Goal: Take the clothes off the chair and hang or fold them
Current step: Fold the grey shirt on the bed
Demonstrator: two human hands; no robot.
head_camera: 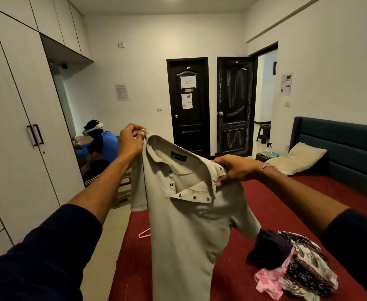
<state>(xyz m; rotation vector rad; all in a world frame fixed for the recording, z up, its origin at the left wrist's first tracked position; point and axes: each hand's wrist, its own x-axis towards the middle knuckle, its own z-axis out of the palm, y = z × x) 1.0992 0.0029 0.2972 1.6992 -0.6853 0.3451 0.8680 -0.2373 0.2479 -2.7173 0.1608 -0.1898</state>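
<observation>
Shirt held up over bed (red cover): left hand pinches one shoulder, right hand grips collar side.

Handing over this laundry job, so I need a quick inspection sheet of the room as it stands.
Surface: red bed cover, bare in the middle.
Job's things: beige polo shirt held up over the bed; pink hanger lying on the cover.
Clutter: pile of dark and patterned clothes; pillow by the headboard.
Grippers: left hand and right hand each pinch the collar.
Cables: nothing seen.
Surroundings: shut wardrobe; seated person.
</observation>
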